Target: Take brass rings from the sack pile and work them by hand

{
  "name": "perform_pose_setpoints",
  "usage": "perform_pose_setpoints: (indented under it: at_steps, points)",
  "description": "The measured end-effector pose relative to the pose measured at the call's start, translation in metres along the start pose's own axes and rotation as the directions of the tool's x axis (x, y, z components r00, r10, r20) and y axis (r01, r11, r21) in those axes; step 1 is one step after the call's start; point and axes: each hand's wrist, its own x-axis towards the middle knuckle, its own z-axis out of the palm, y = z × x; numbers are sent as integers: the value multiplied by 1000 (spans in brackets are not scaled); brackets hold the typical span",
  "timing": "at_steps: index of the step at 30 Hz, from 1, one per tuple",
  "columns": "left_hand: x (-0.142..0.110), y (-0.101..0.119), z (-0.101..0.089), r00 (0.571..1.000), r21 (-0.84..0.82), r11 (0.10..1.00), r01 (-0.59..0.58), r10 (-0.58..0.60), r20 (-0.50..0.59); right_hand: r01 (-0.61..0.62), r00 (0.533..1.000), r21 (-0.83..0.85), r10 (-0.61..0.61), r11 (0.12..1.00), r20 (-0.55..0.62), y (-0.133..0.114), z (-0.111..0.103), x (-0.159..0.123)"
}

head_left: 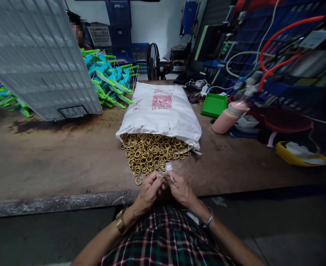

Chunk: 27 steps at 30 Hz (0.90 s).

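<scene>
At the table's front edge, my two hands meet with fingertips close together. My left hand point(149, 189) is closed in a pinch on a small gold-coloured ring point(163, 177), mostly covered by the fingers. Closed as well, my right hand point(182, 190) grips a small silvery tool point(173, 180), perhaps a short blade; its tip is too small to make out. Just beyond the hands, a heap of gold-coloured rings point(149, 153) spills from the mouth of a white woven sack point(146, 114) with red print. One loose ring point(138, 180) lies left of my left hand.
A grey ribbed plastic crate point(54, 66) stands tilted at the left, beside a pile of green and blue plastic parts point(110, 79). To the right are a green tray point(214, 105), a pink bottle point(226, 119) and a yellow tray point(287, 157). Another person is partly visible behind the crate.
</scene>
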Motion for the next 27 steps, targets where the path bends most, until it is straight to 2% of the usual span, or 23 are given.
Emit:
perform_pose_setpoints:
  at_steps: [3,5,12,16,18,20,22,25,27]
  points:
    - [-1,1,-1,998,38,997,-62,62,-1,93,994,-67,-89,993,56,-2,3,-4]
    - [-1,1,-1,998,43,997,-69,69,-2,109,993,-90,-104,990,59,-2,4,-4]
    - [0,-4,-5,993,137,984,-117,121,-18,119,992,-189,-111,975,54,2,7,-3]
    - [-5,-1,-8,982,211,959,-189,189,20,119,988,-192,-96,974,124,3,6,-3]
    - [-10,5,-6,979,219,954,-204,196,60,69,991,-235,-40,970,126,6,5,-1]
    - [-16,12,-2,979,191,965,-180,157,129,-14,995,-300,44,954,93,11,3,4]
    - [-18,16,1,982,124,988,-97,74,174,-73,996,-345,89,936,31,17,1,9]
    - [-12,15,1,988,-64,995,76,-67,136,-54,997,-347,30,936,-73,24,3,19]
    - [-6,12,-1,990,-207,970,131,-117,80,-12,993,-335,-27,942,-111,26,7,25]
